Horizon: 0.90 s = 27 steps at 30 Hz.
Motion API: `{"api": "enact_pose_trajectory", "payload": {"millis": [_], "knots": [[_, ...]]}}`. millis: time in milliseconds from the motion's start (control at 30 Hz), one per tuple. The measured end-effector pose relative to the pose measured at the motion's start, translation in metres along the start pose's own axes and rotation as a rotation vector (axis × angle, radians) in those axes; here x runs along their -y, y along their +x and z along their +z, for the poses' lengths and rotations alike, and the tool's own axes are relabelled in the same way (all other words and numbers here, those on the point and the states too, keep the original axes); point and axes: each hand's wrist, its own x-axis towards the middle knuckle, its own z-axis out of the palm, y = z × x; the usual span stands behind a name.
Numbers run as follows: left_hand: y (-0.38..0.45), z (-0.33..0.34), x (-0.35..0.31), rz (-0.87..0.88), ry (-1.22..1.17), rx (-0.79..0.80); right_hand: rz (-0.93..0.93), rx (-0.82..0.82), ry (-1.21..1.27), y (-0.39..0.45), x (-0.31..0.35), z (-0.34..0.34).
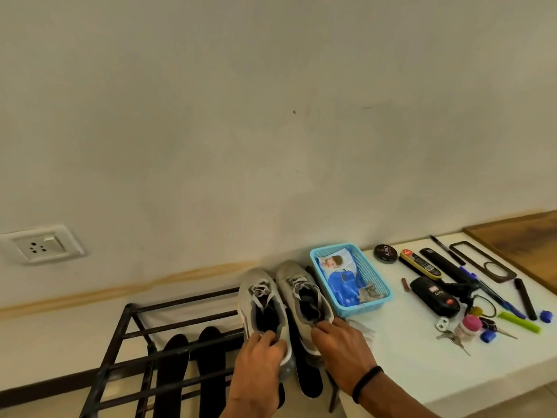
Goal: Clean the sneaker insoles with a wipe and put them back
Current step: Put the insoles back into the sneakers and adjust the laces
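Note:
Two grey sneakers stand side by side on top of a black metal shoe rack, toes toward the wall. My left hand grips the heel of the left sneaker. My right hand grips the heel of the right sneaker. Both sneakers show dark insides. A blue pack of wipes lies in a light-blue basket on the white table. A crumpled white wipe lies on the table by my right hand. Black insoles rest on the rack's lower bars.
Another black insole pokes out below the sneakers. Shoe polish tins, brushes, pens, keys and small bottles are spread over the table's right half. A wall socket sits at the left. A wooden board lies at the far right.

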Motion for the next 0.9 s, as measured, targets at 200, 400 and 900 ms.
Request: {"api": "enact_pose_trajectory", "payload": {"millis": [200,400,900], "knots": [[0.003,0.007,-0.003,-0.035,0.085,0.093,0.084,0.115,0.049,0.001,0.009,0.002],[-0.004,0.002,-0.004,-0.03,0.086,0.134,0.182,0.097,0.136,-0.009,0.013,0.003],[-0.19,-0.014,0.089,-0.182,-0.285,-0.091,-0.015,0.051,0.21,-0.063,0.192,-0.078]]}}
